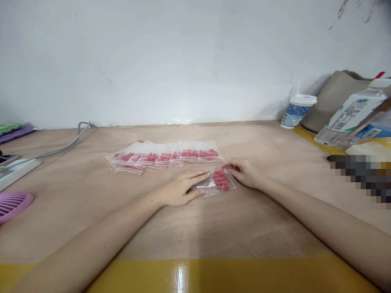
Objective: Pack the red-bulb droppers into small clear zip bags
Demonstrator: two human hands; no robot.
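Note:
A clear zip-lock bag (210, 188) lies flat on the table, with several small red pieces (221, 179) lined up in its right part. I cannot make out what kind of pieces they are. My left hand (185, 187) rests on the bag's left end, fingers stretched out and spread. At the upper right corner of the bag, my right hand (242, 171) pinches the plastic edge between thumb and fingers. Just behind the hands, a row of overlapping zip-lock bags (165, 154) holds similar red pieces.
On the right stand a paper cup with a straw (297, 112), a tilted plastic bottle (351, 112) and a grey-brown container (332, 93). A purple slatted object (14, 204) and a grey cable (65, 145) lie left. Yellow tape (146, 276) lines the table's front edge.

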